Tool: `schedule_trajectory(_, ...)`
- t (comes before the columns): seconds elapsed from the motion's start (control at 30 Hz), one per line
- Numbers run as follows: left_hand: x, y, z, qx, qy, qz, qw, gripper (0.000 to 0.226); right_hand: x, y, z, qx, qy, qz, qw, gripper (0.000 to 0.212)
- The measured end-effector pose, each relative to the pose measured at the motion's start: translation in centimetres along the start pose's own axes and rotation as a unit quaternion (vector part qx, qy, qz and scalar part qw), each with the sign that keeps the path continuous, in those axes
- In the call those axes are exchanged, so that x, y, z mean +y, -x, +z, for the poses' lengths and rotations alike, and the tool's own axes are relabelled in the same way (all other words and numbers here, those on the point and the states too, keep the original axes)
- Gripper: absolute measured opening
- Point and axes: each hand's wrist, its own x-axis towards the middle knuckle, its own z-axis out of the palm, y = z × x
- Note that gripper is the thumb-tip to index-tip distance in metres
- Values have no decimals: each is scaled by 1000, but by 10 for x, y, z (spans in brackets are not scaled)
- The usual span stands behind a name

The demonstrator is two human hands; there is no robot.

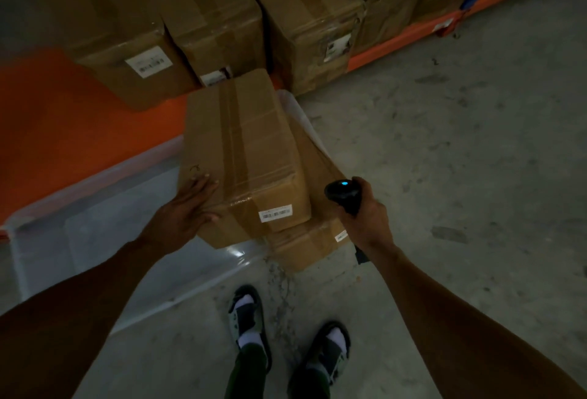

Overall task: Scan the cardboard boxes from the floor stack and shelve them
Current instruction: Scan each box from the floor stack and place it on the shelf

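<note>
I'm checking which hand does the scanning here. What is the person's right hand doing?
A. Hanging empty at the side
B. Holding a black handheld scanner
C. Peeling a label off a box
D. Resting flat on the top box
B: the right hand grips the black scanner, its blue light lit, while the left hand lies flat on the top box.

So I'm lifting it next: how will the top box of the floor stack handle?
The top box looks stiff: square edges, taped seams. It overhangs the lower box, so a push may slide or tip it. Probably needs both hands; the right hand holds the scanner.
</note>
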Motion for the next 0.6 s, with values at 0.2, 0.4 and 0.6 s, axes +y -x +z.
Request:
schedule_trajectory(0.2,-22,7,1,-8,17,36,999,71,-20,-38,27,-60,167,43,983,72)
schedule_trajectory(0.4,-27,7,4,-18,12,39,999,71,-24,-52,47,-71,214,69,972,82)
schedule_trajectory(0.6,-28,9,8,-21,41,32,998,67,-26,-47,43,-85,229,78,967,94)
